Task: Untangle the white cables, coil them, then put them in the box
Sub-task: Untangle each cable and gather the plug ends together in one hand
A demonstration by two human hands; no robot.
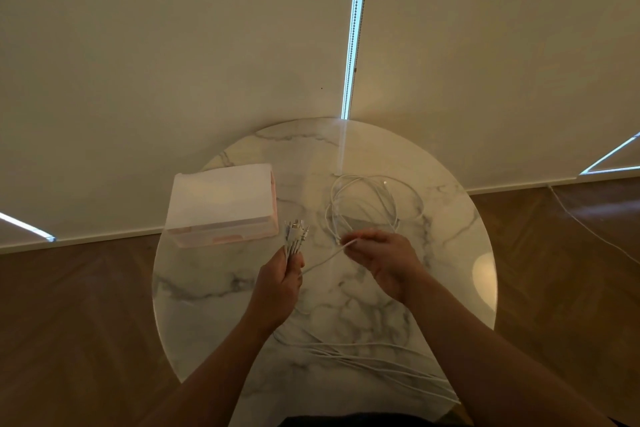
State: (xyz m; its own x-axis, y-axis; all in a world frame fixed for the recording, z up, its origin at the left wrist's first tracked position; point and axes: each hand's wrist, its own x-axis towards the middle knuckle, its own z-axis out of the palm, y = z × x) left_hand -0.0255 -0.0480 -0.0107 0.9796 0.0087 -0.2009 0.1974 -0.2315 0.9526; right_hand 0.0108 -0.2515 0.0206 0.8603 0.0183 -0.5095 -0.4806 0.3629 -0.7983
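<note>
White, thin cables (367, 199) lie in a loose, tangled loop on my round marble worktop (446, 288), and more strands trail off its near edge. My left grip (281, 282) clutches a bundle of plug ends (296, 230). My right grip (381, 258) pinches one strand. The pale, rectangular box (221, 201) sits just left.

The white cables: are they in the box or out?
Outside. The white cables lie on the table, beside the box; the left hand grips their plugs, the right hand pinches one.
</note>
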